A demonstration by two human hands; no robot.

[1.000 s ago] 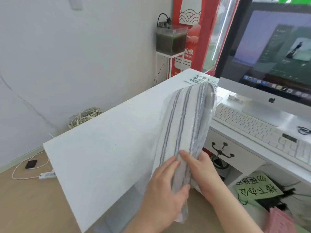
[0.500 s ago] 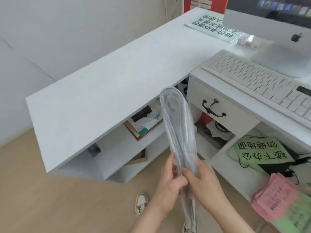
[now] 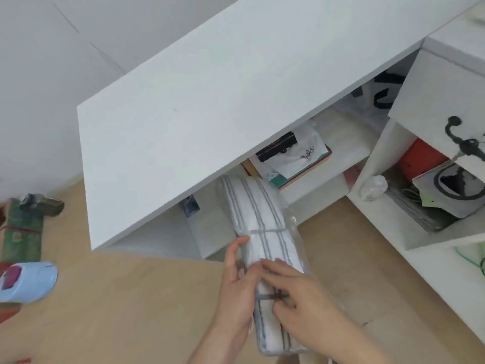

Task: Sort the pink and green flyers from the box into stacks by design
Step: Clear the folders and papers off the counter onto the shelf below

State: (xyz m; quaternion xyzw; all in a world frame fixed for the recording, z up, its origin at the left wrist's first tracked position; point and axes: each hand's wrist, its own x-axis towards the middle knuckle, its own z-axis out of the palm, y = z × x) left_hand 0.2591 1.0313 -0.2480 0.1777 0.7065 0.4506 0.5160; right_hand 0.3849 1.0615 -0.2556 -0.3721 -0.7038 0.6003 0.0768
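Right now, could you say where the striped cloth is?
Head view, lower centre: left hand and right hand hold the striped cloth, its far end by the white counter.

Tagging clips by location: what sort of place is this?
Probably an office or reception desk area indoors: a white desk top, open shelves beneath holding books and papers, and a drawer with a black handle.

white desk [image 3: 199, 90], tan floor [image 3: 126, 298], white wall [image 3: 39, 88]
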